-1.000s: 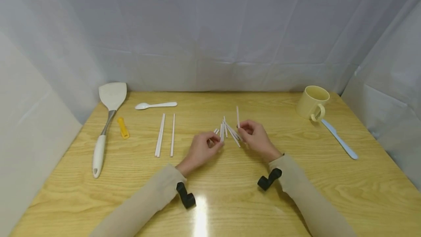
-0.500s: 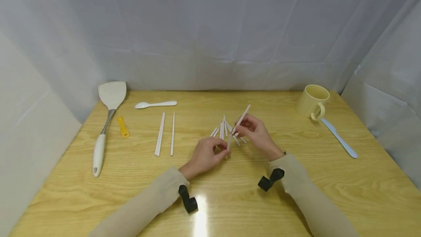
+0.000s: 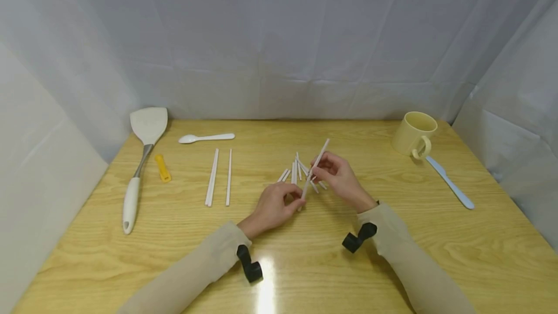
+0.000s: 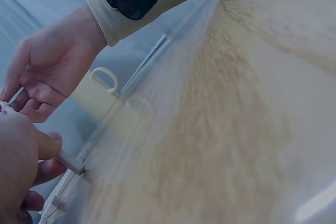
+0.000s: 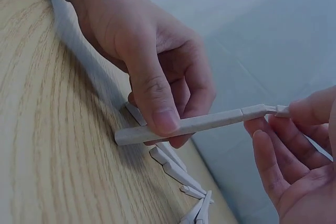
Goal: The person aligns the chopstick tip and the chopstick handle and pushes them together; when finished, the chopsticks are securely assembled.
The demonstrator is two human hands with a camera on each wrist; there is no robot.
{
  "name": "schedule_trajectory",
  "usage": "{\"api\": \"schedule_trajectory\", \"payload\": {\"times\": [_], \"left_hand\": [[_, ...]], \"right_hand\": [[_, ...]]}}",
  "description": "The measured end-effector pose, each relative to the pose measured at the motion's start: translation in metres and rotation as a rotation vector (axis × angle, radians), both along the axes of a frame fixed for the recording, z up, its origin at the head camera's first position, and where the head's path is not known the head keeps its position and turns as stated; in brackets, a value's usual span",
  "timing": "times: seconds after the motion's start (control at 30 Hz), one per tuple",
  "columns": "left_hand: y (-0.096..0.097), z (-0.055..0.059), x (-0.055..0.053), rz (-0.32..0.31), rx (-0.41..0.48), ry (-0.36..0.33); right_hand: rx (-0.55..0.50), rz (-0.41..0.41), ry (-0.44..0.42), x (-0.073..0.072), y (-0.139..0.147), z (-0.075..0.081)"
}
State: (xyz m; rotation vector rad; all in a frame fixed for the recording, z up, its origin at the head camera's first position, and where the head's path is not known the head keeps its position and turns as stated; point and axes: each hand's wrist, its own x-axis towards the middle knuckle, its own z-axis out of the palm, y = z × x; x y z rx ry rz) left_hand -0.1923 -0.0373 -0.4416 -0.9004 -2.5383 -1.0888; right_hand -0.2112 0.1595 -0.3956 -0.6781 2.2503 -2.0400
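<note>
My left hand (image 3: 275,205) pinches the lower end of a white chopstick (image 3: 309,182) between thumb and fingers, above the table's middle. My right hand (image 3: 342,181) pinches the same stick higher up, its upper end pointing away. In the right wrist view the chopstick (image 5: 210,122) spans both hands, with a seam and a bent, broken-looking spot near my right fingers. Short white stick pieces (image 3: 294,172) lie loosely behind and between the hands. The left wrist view shows only the stick's squared end (image 4: 72,163) jutting past my left fingers.
Long white chopsticks (image 3: 211,178) lie left of my hands. Farther left are a white spatula (image 3: 132,202), a yellow clip-like piece (image 3: 162,168) and a white spoon (image 3: 209,138). At right stand a yellow mug (image 3: 407,137) and a light-blue knife (image 3: 451,184) lying beside it.
My left hand has shifted right and nearer with its stick piece. My right hand's upright piece has tilted and moved left; the two pieces now line up end to end.
</note>
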Motion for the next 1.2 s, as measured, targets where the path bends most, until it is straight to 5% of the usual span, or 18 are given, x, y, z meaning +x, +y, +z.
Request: {"api": "schedule_trajectory", "payload": {"times": [0.37,0.67,1.2], "left_hand": [[0.001,-0.003,-0.001,0.005,0.012,-0.013],[0.003,-0.004,0.005,0.056,0.013,0.028],[0.009,-0.004,0.014,0.081,0.096,-0.008]], "right_hand": [[0.117,-0.013,0.059,-0.002,0.0,-0.002],[0.117,-0.03,0.071,-0.003,0.0,-0.008],[0.136,-0.045,0.058,-0.005,-0.003,-0.014]]}}
